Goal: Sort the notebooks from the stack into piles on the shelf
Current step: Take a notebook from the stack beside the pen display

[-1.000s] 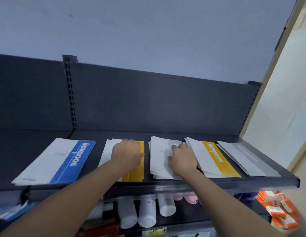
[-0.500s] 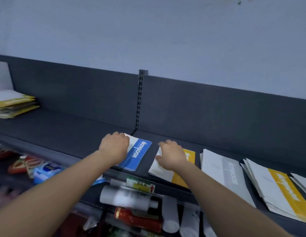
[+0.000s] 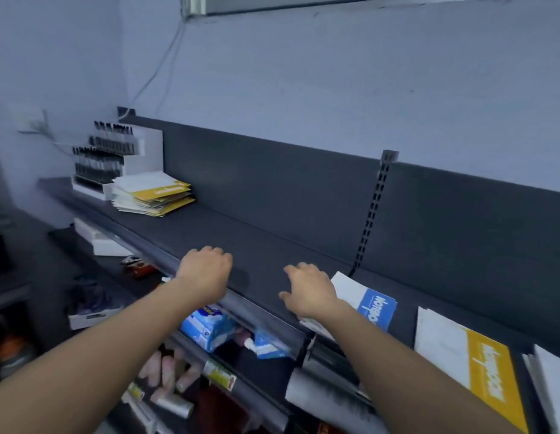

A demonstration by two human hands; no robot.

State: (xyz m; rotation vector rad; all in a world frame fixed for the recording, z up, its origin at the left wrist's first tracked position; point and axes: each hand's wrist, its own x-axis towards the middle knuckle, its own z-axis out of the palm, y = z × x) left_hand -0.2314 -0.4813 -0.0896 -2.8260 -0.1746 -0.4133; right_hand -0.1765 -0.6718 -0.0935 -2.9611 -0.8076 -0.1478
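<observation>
Top shelf [image 3: 272,242], both hands empty; we list it left to right.
At the far left a pen display rack [image 3: 106,155] stands against the wall, and just beside it lies the stack of notebooks [image 3: 153,195], fanned unevenly, yellow bands toward us. From there we note a long bare run of dark shelf between front lip and back panel. Our left hand [image 3: 205,275] hangs over the lip, fingers loosely bent, grasping nothing. Our right hand [image 3: 310,292] is spread and relaxed, its wrist covering the near corner of the blue notebook [image 3: 374,308]. That notebook lies flat, long axis front to back, below the slotted post [image 3: 371,214]. The yellow notebook [image 3: 466,361] lies likewise, then a white pile [image 3: 551,377]. Blue packs [image 3: 206,327] sit on the shelf beneath.
</observation>
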